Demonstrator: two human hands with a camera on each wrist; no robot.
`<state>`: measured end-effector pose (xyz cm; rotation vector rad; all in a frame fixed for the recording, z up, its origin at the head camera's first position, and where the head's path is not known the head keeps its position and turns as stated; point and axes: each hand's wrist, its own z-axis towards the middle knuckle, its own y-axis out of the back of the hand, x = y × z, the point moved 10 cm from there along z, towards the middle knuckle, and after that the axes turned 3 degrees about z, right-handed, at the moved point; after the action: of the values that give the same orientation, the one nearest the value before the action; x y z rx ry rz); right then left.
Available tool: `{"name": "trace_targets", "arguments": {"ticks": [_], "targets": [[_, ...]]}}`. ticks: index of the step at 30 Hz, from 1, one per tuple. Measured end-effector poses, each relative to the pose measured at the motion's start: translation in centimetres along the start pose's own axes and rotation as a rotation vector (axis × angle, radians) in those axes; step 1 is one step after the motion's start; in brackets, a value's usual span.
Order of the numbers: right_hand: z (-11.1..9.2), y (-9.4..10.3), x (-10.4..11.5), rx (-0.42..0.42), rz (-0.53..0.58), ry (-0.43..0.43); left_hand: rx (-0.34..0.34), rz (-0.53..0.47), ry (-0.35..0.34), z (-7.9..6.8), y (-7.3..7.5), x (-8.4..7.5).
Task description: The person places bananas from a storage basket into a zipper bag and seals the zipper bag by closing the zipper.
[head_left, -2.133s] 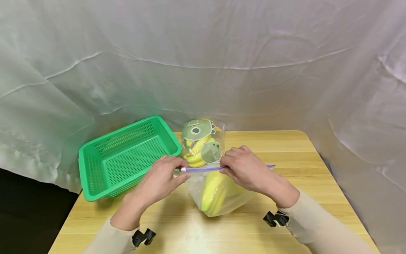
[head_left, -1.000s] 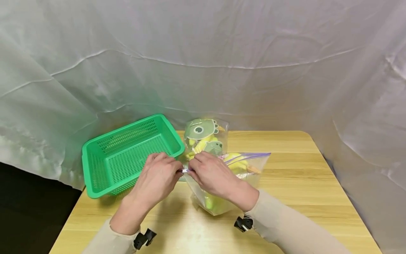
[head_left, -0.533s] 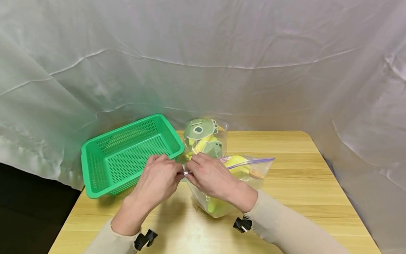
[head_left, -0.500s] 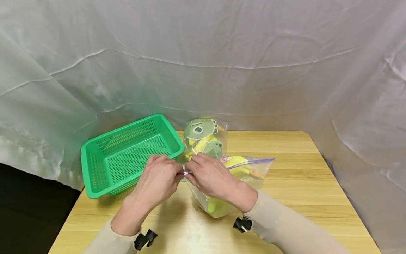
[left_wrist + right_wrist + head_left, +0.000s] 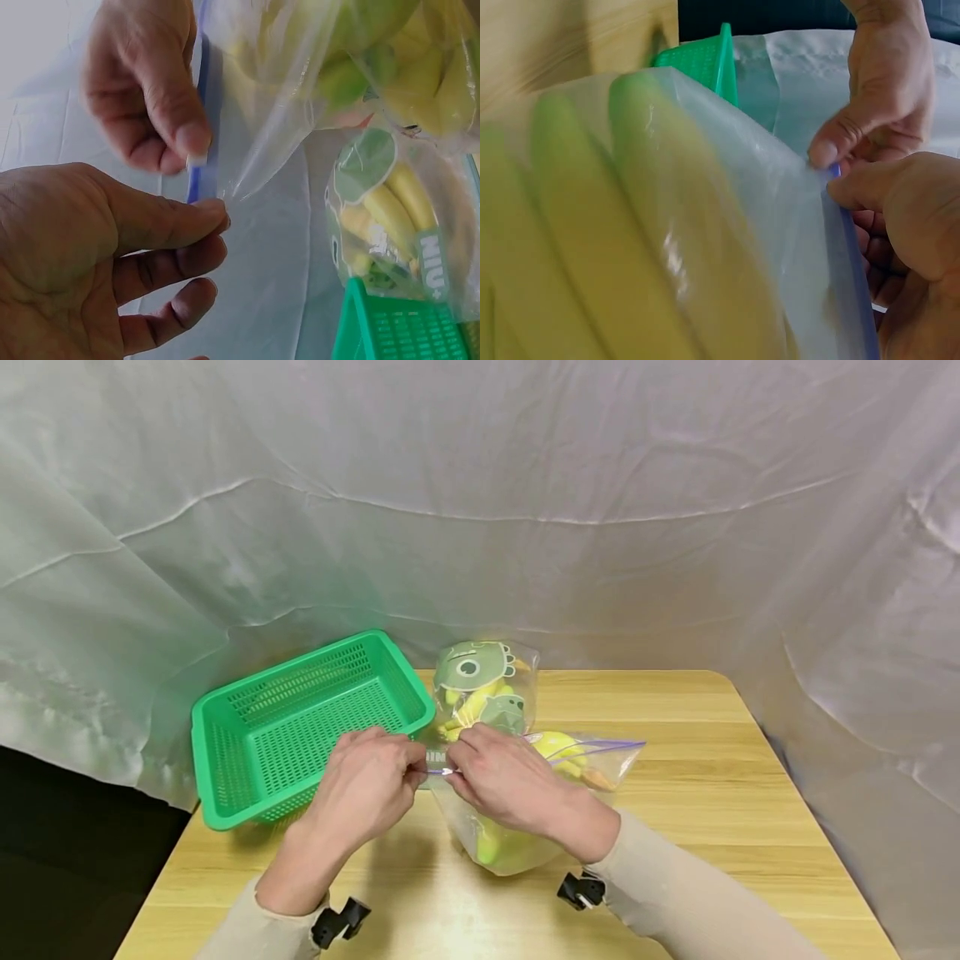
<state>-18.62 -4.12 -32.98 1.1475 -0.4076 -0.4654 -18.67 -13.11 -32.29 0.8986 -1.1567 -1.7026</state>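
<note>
A clear zip bag (image 5: 498, 847) with a purple zip strip holds yellow bananas (image 5: 682, 225) with greenish tips. My left hand (image 5: 367, 785) pinches the strip's left corner between thumb and forefinger. Just beside it, my right hand (image 5: 517, 781) pinches the strip at the small white slider (image 5: 447, 771). To the right of that hand, the strip's two purple edges (image 5: 611, 745) stand slightly apart. Behind lies a second clear bag (image 5: 480, 681) with a green cartoon print, also holding bananas (image 5: 390, 206). My right hand hides part of the front bag.
A green plastic basket (image 5: 307, 781) with perforated sides stands at the left, its inside bare. All this rests on a wooden table (image 5: 675, 827). A pale grey curtain (image 5: 480, 568) hangs behind and at both sides.
Over two seconds my right hand moved left along the strip to the slider by the left corner. Since half a second ago the hands have parted slightly, baring a short stretch of strip.
</note>
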Motion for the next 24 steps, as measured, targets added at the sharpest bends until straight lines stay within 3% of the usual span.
{"name": "trace_targets", "arguments": {"ticks": [5,14,24], "targets": [[-0.5,0.4,-0.8,0.0,0.008,-0.032,0.002,0.032,0.022,-0.1,0.1,0.0],[-0.5,0.6,-0.6,-0.069,-0.021,-0.002,-0.076,0.068,-0.11,0.0,0.3,-2.8],[-0.5,1.1,-0.4,-0.121,-0.028,0.025,-0.087,0.094,-0.141,0.0,0.5,-3.0]]}}
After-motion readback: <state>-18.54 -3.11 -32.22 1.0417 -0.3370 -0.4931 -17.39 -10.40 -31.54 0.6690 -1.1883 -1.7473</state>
